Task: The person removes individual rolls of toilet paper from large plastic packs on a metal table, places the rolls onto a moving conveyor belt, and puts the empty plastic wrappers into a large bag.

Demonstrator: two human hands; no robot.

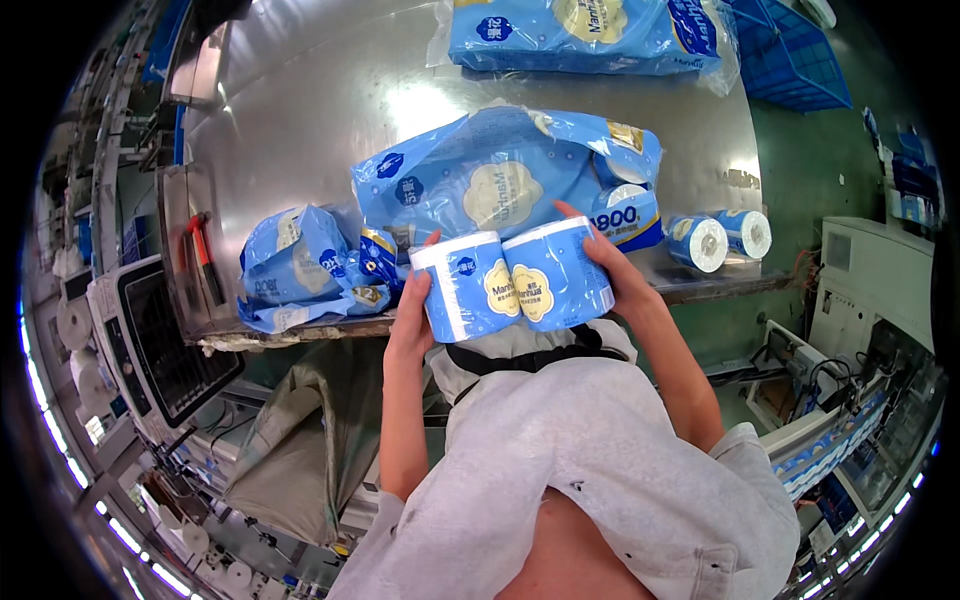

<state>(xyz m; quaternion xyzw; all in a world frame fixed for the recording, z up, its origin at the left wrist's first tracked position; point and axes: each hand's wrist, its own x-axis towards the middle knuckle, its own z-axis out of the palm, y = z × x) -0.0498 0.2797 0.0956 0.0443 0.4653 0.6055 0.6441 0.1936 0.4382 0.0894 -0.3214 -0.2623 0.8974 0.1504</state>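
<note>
Two blue-wrapped toilet rolls are held side by side in front of my body, at the table's near edge. My left hand [408, 305] grips the left toilet roll [466, 288] by its outer side. Around the outer side of the right toilet roll [562, 272] closes my right hand [618, 268]. Just beyond them lies a large blue plastic pack [500, 175], its film loose and opened, with rolls showing at its right end. A crumpled blue plastic bag [295, 268] rests to the left of it.
Two more wrapped rolls [697, 244] lie at the table's right edge. A full blue pack [585, 35] sits at the back of the metal table [300, 130]. A red-handled hammer [203, 255] is at the left edge. Beyond the right corner stands a blue crate [790, 55]; a monitor [175, 335] is lower left.
</note>
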